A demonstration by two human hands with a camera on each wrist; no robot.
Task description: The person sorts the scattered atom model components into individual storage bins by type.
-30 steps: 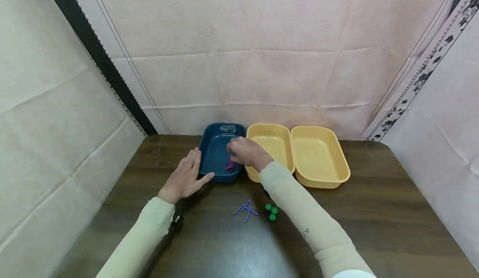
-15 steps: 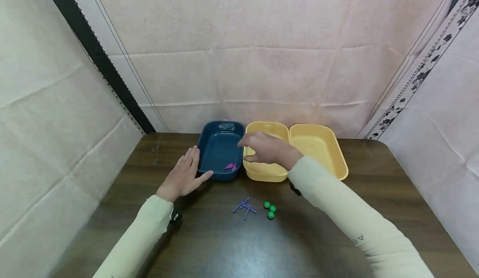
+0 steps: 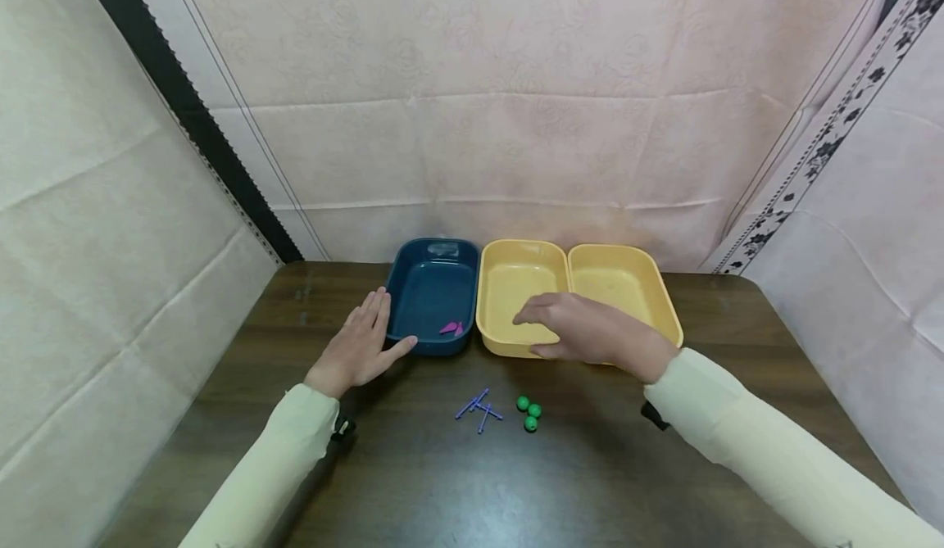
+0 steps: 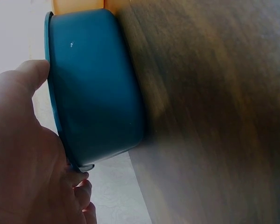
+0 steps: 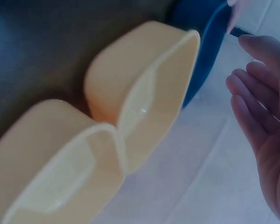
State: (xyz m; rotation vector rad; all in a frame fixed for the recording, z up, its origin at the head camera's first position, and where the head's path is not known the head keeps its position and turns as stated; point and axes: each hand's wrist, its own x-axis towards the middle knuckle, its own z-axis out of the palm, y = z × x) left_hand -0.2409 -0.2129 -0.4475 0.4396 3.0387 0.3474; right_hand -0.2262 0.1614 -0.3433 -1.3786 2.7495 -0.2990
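My left hand (image 3: 359, 341) lies with straight fingers along the left side of the blue tub (image 3: 431, 346), thumb at its front rim. In the left wrist view the thumb and palm meet the rim of that blue tub (image 4: 93, 88). Inside the tub, near its front right, are small magenta pieces (image 3: 452, 328). My right hand (image 3: 590, 327) hovers over the front of the two yellow tubs, fingers loosely bent and holding nothing. In the right wrist view this right hand (image 5: 266, 93) shows a bare palm and relaxed fingers.
The middle yellow tub (image 3: 509, 286) and the right yellow tub (image 3: 619, 274) stand side by side next to the blue one. On the brown table (image 3: 413, 466) in front lie several thin blue-violet sticks (image 3: 479, 406) and several green balls (image 3: 530, 423). Cloth curtains (image 3: 472, 147) hang behind.
My right hand has come out of the blue tub, leaving magenta pieces there, and moved right over the yellow tubs. My left hand stays at the blue tub.
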